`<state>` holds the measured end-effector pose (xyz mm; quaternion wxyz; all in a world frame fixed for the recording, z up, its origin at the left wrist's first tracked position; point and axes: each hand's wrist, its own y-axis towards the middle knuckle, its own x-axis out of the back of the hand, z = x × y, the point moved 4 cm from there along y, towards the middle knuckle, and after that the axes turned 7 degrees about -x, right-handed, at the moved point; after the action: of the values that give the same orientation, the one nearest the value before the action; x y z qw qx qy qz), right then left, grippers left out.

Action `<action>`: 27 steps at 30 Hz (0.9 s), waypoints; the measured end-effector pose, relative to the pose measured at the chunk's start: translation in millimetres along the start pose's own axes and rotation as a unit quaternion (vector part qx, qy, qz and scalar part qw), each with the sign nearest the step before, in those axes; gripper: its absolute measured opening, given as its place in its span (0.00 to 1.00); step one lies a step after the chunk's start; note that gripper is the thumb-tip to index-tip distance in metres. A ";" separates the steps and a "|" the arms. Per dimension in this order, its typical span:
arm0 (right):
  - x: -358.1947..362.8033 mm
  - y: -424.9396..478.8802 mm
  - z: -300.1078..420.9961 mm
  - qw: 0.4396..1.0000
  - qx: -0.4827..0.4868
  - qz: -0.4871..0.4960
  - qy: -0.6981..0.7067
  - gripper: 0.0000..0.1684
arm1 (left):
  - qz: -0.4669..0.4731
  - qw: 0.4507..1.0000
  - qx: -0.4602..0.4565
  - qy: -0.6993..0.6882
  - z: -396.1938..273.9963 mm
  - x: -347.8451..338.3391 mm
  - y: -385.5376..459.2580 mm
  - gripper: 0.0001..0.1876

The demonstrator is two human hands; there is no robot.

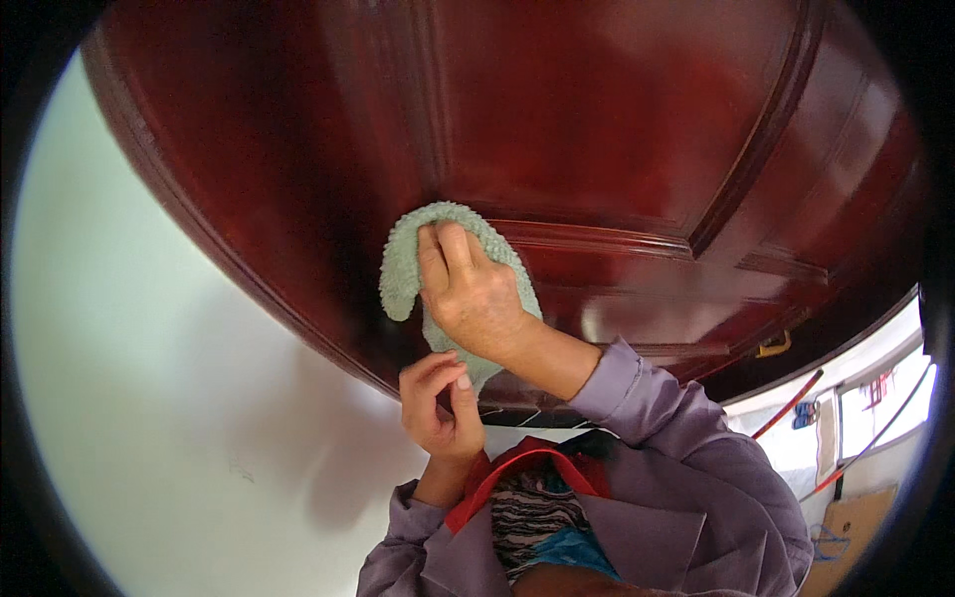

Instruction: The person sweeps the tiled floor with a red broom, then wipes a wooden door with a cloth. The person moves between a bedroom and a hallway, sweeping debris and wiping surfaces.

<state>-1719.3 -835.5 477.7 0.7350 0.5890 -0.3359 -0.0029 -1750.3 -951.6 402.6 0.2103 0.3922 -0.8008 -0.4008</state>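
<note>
A pale green, fluffy cleaning cloth (403, 276) lies against the dark red, glossy wooden door (582, 127), at the lower corner of a raised panel. My right hand (477, 295) presses on it with bent fingers, and the cloth folds up around the fingertips. One tail of the cloth hangs below my right wrist. Just under it is my left hand (444, 407), loosely curled, with thumb and fingertips close to that tail. Nothing shows between its fingers; whether they touch the cloth is unclear.
A white wall (164, 358) runs along the door's left edge. A brass-coloured handle (776, 345) is on the door at right. Beyond it are a red pole (787, 407), blue shoes (805, 413) on the floor and a cardboard sheet (850, 533).
</note>
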 end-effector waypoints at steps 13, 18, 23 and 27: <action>7.2 -227.6 -119.2 0.102 -0.494 0.025 0.863 0.27 | 0.041 0.975 0.214 -0.054 21.2 -14.6 -81.7 0.07; 36.1 -289.1 -115.1 0.097 -0.370 0.028 0.923 0.30 | 0.172 0.898 0.326 -0.242 34.8 -56.0 -120.4 0.32; 78.6 -379.2 -142.3 0.348 -0.435 0.098 0.825 0.29 | 0.379 0.750 0.431 -0.329 4.6 -103.2 -209.6 0.31; 136.4 -431.3 -168.6 0.775 -0.422 0.182 0.434 0.28 | 0.403 0.773 0.466 -0.152 -0.7 -119.4 -255.9 0.14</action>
<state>-1361.0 -876.4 156.8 0.9645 0.0859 -0.0472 0.2453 -1560.1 -951.8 193.8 0.0197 0.0176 -0.9957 0.0884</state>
